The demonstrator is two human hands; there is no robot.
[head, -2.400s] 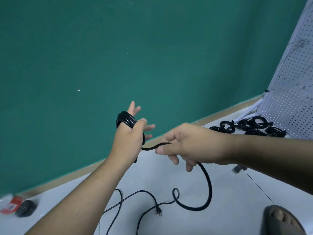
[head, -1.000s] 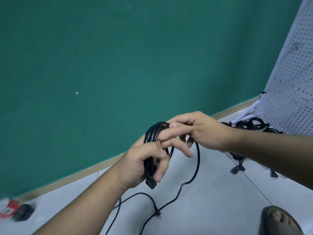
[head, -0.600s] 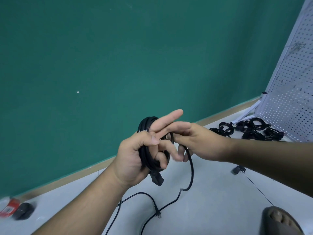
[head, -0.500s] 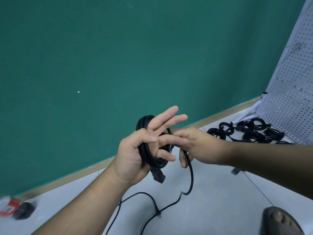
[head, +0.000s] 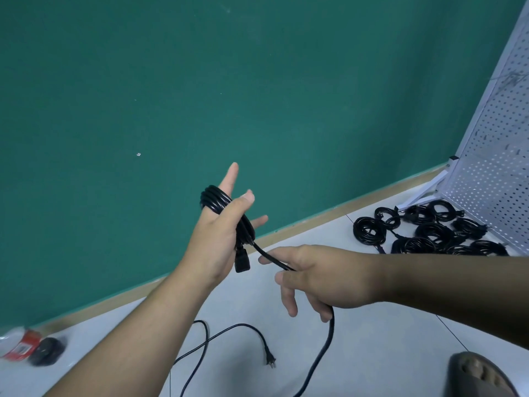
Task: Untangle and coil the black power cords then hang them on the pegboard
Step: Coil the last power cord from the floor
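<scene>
Left hand (head: pixel 217 239) gripping coiled black cord (head: pixel 213 197), right hand (head: pixel 323 276) pinching its tail, over pale floor (head: pixel 372 353), green wall (head: pixel 257 81).

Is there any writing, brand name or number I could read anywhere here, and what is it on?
Nothing here can be read.
Red label on a blurred item at the floor's left edge: print too blurred.
Grey scrawl near the top of the pegboard: too faint.
Black cord being coiled: no print shows.
</scene>
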